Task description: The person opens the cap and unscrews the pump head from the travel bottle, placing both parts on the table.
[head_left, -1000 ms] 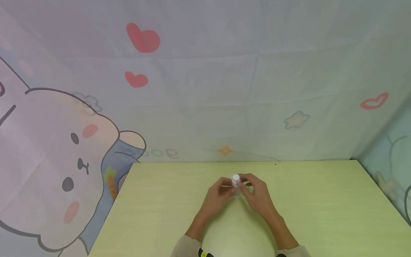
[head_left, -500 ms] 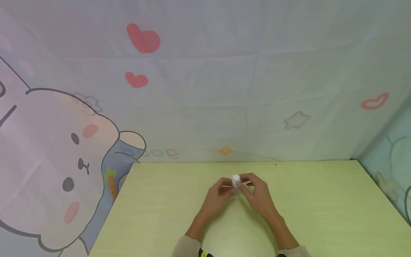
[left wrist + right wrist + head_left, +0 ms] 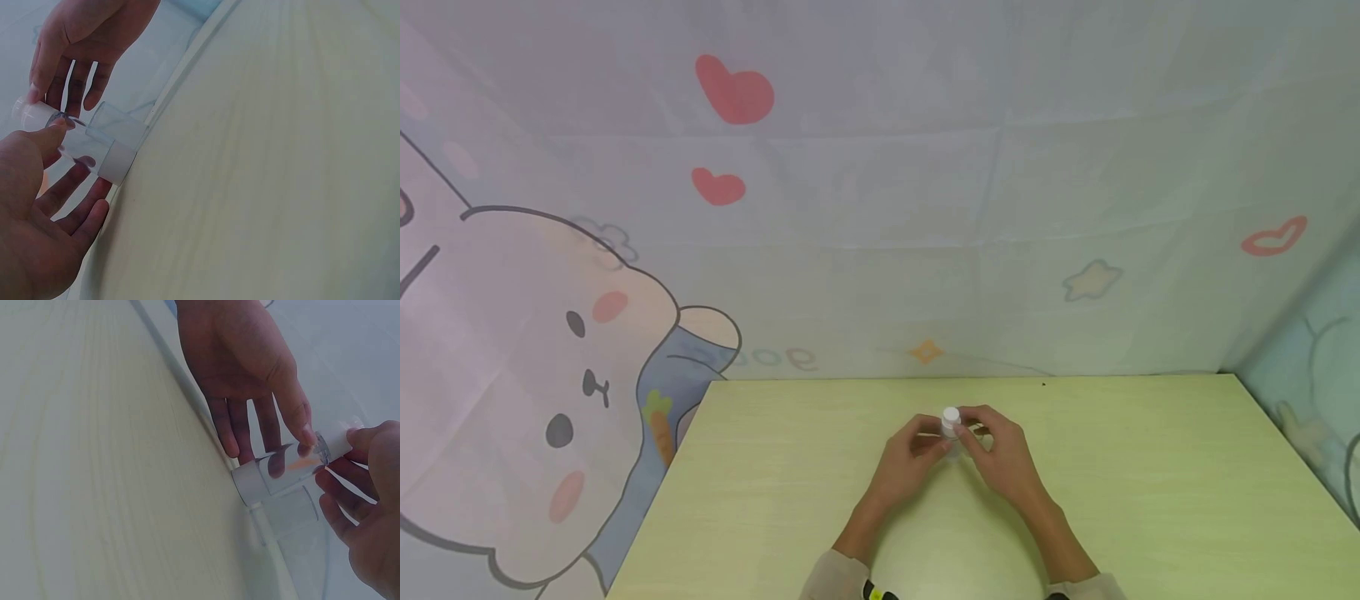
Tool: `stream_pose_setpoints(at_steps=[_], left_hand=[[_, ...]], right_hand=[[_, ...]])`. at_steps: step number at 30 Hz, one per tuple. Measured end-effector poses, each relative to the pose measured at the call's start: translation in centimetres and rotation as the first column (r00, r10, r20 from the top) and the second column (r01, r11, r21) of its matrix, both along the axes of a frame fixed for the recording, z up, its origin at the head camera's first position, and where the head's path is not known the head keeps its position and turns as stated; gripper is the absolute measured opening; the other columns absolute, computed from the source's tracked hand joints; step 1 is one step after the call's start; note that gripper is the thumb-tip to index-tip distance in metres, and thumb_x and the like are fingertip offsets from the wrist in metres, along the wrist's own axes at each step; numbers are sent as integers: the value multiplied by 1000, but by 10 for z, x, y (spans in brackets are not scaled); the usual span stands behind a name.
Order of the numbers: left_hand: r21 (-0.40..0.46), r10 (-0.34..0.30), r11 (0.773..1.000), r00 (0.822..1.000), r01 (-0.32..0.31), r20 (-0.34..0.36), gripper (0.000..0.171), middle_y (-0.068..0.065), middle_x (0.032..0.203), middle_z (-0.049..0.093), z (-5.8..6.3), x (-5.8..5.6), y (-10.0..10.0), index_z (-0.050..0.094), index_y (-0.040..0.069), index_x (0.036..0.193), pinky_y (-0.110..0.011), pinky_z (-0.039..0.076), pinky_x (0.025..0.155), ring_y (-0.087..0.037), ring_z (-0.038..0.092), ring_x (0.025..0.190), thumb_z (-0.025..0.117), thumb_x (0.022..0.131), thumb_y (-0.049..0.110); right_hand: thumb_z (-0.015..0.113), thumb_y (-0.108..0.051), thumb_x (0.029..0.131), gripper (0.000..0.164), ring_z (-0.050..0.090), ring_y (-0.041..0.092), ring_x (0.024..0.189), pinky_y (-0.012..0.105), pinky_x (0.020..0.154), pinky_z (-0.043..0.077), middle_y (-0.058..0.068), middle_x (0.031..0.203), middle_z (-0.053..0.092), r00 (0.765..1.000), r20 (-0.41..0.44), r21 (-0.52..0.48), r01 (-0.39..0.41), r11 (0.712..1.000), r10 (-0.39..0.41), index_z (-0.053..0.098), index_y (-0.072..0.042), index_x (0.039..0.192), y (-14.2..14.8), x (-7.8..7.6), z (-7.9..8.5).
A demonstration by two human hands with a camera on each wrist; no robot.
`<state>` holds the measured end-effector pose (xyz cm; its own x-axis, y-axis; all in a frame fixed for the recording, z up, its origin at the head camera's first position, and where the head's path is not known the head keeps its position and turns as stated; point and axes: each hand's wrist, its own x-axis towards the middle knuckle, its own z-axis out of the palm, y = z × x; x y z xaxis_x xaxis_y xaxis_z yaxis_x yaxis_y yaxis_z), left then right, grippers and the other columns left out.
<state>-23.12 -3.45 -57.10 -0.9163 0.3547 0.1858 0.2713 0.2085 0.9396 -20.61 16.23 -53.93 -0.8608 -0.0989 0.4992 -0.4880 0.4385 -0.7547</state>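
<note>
A small bottle (image 3: pixel 87 147) with a clear body, a white lower band and a white cap (image 3: pixel 951 414) stands upright on the table between the two hands. My left hand (image 3: pixel 908 458) holds the clear body, its thumb near the neck and its fingers on the far side. The right hand (image 3: pixel 1003 454) pinches the cap between thumb and fingers, as the right wrist view shows best. Close beside the bottle is a clear, hollow cylinder (image 3: pixel 290 512), which neither hand appears to grip. In the head view, fingers cover most of the bottle below its cap.
The pale yellow-green wooden table (image 3: pixel 760 483) runs back to a printed cloth backdrop (image 3: pixel 880 208) with hearts and a cartoon rabbit. A small dark speck (image 3: pixel 1043 384) lies near the table's back edge. Cloth also hangs along the right side.
</note>
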Motion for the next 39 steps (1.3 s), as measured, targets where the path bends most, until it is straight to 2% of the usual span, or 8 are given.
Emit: stream_pose_setpoints(at_steps=[7, 24, 32, 39], left_hand=[[2, 2, 1000, 1000, -2, -11, 27, 1, 133, 68, -1, -1, 0, 66, 21, 131, -34, 55, 105, -25, 68, 122, 71, 105, 27], [10, 3, 1000, 1000, -3, 0, 27, 3, 133, 68, -2, -1, 0, 66, 23, 131, -35, 55, 105, -22, 68, 123, 71, 105, 29], [23, -11, 1000, 1000, 11, 7, 26, 4, 132, 68, -4, -2, 0, 66, 24, 130, -32, 55, 104, -20, 68, 123, 71, 105, 28], [7, 3, 1000, 1000, -3, 8, 27, 1, 132, 68, -3, -2, 1, 66, 21, 131, -32, 56, 103, -22, 68, 122, 71, 105, 28]], right_hand=[[72, -12, 103, 21, 70, 18, 105, 34, 86, 62, 1, 117, 75, 1000, -4, 13, -5, 1000, 5, 72, -7, 123, 1, -1, -1], [72, -12, 103, 25, 70, 22, 105, 47, 86, 62, 4, 118, 75, 1000, -6, 25, -3, 1000, 3, 72, -5, 127, 0, -2, -4], [73, -14, 103, 25, 69, 22, 106, 44, 85, 62, 1, 117, 74, 1000, -16, -5, 0, 1000, 0, 71, -7, 126, -1, -2, -4], [75, -16, 101, 21, 69, 20, 106, 43, 87, 61, -1, 115, 74, 1000, 2, -33, 9, 999, -9, 71, -9, 121, -1, -1, -3]])
